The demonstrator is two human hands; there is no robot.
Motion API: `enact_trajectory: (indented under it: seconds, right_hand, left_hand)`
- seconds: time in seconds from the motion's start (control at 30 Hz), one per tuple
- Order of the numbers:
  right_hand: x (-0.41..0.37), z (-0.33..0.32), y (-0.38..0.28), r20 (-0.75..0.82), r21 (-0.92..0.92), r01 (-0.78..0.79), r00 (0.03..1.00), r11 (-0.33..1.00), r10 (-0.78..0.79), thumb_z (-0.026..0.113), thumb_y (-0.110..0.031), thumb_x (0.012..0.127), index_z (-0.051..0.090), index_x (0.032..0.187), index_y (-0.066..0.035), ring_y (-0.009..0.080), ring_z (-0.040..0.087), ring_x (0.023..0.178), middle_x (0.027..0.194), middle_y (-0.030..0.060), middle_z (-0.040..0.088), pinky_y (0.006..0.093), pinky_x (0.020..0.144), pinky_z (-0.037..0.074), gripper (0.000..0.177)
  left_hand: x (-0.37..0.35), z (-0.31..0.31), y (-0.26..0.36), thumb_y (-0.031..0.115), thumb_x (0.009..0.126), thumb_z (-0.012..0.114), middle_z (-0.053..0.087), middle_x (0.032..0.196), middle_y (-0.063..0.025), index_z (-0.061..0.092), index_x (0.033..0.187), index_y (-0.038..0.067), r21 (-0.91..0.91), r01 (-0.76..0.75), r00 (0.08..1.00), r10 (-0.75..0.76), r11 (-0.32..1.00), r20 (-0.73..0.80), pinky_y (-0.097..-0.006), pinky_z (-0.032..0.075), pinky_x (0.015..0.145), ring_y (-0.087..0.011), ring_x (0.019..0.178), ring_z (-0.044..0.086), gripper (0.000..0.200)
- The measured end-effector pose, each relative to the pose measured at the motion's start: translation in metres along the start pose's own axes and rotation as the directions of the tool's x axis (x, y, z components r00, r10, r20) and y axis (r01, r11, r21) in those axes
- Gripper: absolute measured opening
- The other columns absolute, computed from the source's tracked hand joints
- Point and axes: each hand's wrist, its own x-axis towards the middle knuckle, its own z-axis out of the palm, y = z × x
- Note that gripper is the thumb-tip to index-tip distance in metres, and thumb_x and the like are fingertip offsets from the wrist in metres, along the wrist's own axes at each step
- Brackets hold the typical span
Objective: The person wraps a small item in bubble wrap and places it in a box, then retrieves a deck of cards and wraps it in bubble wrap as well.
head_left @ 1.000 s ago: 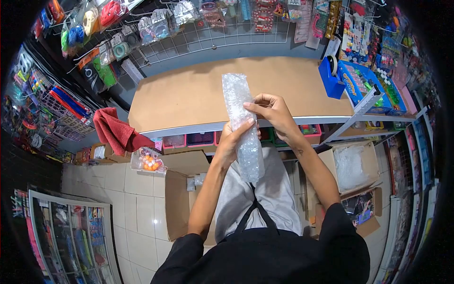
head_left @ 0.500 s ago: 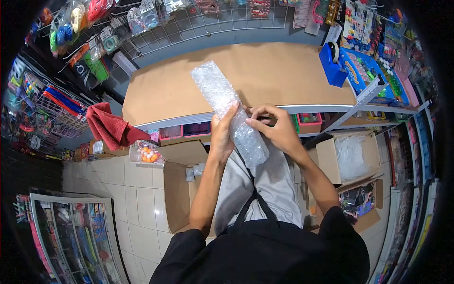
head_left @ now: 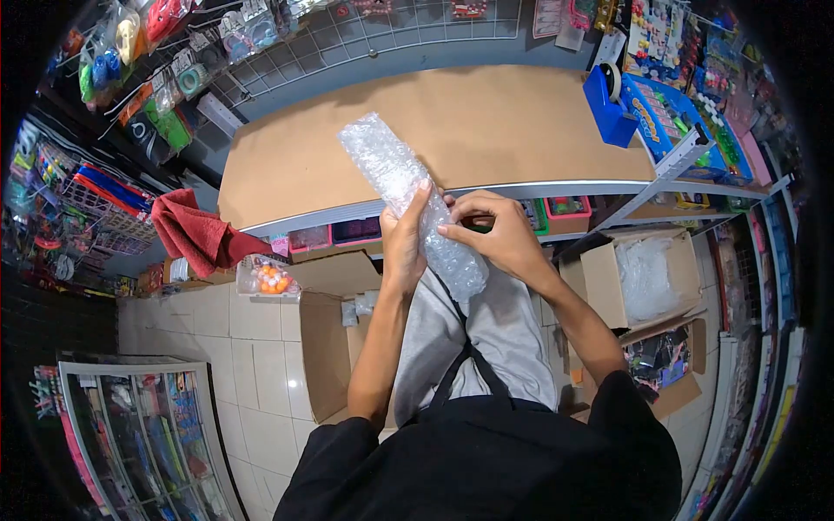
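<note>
clasping one bubble-wrap bundle point(head_left: 391, 174) are left fingers point(head_left: 417, 201); right fingers point(head_left: 463, 235) touch it, grip unclear; one cloth point(head_left: 193, 234), one dispenser point(head_left: 611, 115) at the table's point(head_left: 486, 117) ends.

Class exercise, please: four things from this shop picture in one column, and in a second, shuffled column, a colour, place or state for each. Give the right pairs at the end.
Things
1. Bubble-wrap parcel
2. Cloth
3. Tape dispenser
4. Trousers

Descriptions
A. Blue, at the right end of the table
B. Light grey, worn by the person
C. Red, by the left end of the table
D. Gripped in the left hand

Right pairs
1-D
2-C
3-A
4-B
</note>
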Motion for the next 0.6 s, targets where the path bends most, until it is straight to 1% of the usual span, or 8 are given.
enact_trajectory:
  seconds: [0.2, 0.3, 0.33, 0.4, 0.43, 0.53, 0.57, 0.6]
  right_hand:
    - [0.004, -0.004, 0.000, 0.048, 0.173, -0.219, 0.976, 0.960, 0.214, 0.076, -0.009, 0.083, 0.068, 0.092, 0.003, 0.0119, 0.066, 0.095, 0.105, 0.0093, 0.068, 0.0270, 0.083, 0.053, 0.017]
    - [0.004, -0.007, -0.003, 0.046, 0.117, -0.126, 0.992, 0.985, 0.121, 0.073, -0.007, 0.086, 0.067, 0.095, 0.002, 0.0132, 0.066, 0.091, 0.103, 0.0092, 0.067, 0.0268, 0.080, 0.053, 0.015]
    - [0.003, -0.008, -0.004, -0.008, 0.051, -0.032, 0.999, 0.998, 0.032, 0.071, -0.006, 0.086, 0.066, 0.097, 0.002, 0.0141, 0.066, 0.090, 0.101, 0.0096, 0.067, 0.0274, 0.080, 0.052, 0.014]
    - [-0.001, -0.016, -0.001, -0.093, -0.091, 0.148, 0.983, 0.985, -0.156, 0.069, -0.004, 0.087, 0.065, 0.101, 0.001, 0.0159, 0.066, 0.089, 0.097, 0.0103, 0.066, 0.0284, 0.079, 0.052, 0.015]
    - [-0.003, -0.023, 0.004, -0.040, -0.144, 0.216, 0.974, 0.966, -0.224, 0.069, -0.002, 0.084, 0.066, 0.105, -0.003, 0.0211, 0.064, 0.092, 0.101, 0.0107, 0.063, 0.0314, 0.080, 0.051, 0.022]
    - [-0.010, -0.030, 0.010, 0.196, -0.314, 0.529, 0.849, 0.789, -0.491, 0.072, -0.003, 0.077, 0.067, 0.108, -0.011, 0.0250, 0.062, 0.099, 0.113, 0.0099, 0.059, 0.0336, 0.081, 0.051, 0.032]
    - [-0.013, -0.026, 0.012, 0.229, -0.363, 0.577, 0.816, 0.731, -0.531, 0.076, -0.007, 0.068, 0.068, 0.108, -0.018, 0.0274, 0.059, 0.104, 0.121, 0.0081, 0.056, 0.0382, 0.086, 0.049, 0.042]
    - [-0.016, -0.025, 0.010, 0.262, -0.397, 0.610, 0.792, 0.686, -0.552, 0.077, -0.009, 0.067, 0.067, 0.108, -0.020, 0.0261, 0.057, 0.107, 0.122, 0.0068, 0.055, 0.0403, 0.088, 0.047, 0.044]
  left_hand:
    - [0.003, 0.000, 0.001, 0.021, 0.093, 0.067, 0.066, 0.090, -0.0102, 0.060, 0.103, 0.000, -0.003, -0.009, 1.000, 0.009, 1.000, -0.005, -0.0310, 0.057, 0.071, -0.0180, 0.083, 0.068, 0.024]
    - [0.005, -0.002, 0.005, 0.021, 0.094, 0.066, 0.066, 0.089, -0.0096, 0.060, 0.102, 0.000, -0.074, 0.048, 0.999, -0.049, 0.996, -0.011, -0.0307, 0.057, 0.070, -0.0171, 0.080, 0.067, 0.024]
    - [0.006, -0.003, 0.007, 0.022, 0.094, 0.066, 0.065, 0.088, -0.0093, 0.060, 0.102, 0.000, -0.106, 0.075, 0.997, -0.077, 0.991, -0.012, -0.0305, 0.057, 0.070, -0.0167, 0.079, 0.066, 0.023]
    - [0.010, -0.006, 0.009, 0.023, 0.094, 0.066, 0.065, 0.086, -0.0084, 0.060, 0.100, 0.001, -0.207, 0.066, 0.996, -0.078, 0.976, -0.051, -0.0304, 0.057, 0.069, -0.0163, 0.076, 0.066, 0.023]
    - [0.011, -0.008, 0.011, 0.024, 0.094, 0.066, 0.064, 0.084, -0.0079, 0.060, 0.100, 0.002, -0.257, 0.056, 0.994, -0.077, 0.965, -0.072, -0.0303, 0.057, 0.069, -0.0162, 0.074, 0.065, 0.023]
    - [0.013, -0.018, 0.013, 0.025, 0.094, 0.066, 0.064, 0.084, -0.0070, 0.060, 0.099, 0.003, -0.331, 0.140, 0.989, -0.146, 0.933, 0.007, -0.0300, 0.057, 0.068, -0.0160, 0.072, 0.064, 0.023]
    - [0.011, -0.018, 0.013, 0.026, 0.094, 0.066, 0.064, 0.083, -0.0068, 0.060, 0.098, 0.004, -0.326, 0.148, 0.988, -0.156, 0.934, 0.003, -0.0298, 0.057, 0.068, -0.0160, 0.072, 0.064, 0.023]
    - [0.011, -0.017, 0.013, 0.026, 0.094, 0.066, 0.064, 0.083, -0.0066, 0.060, 0.098, 0.004, -0.320, 0.159, 0.986, -0.167, 0.934, 0.003, -0.0296, 0.057, 0.068, -0.0160, 0.072, 0.064, 0.023]
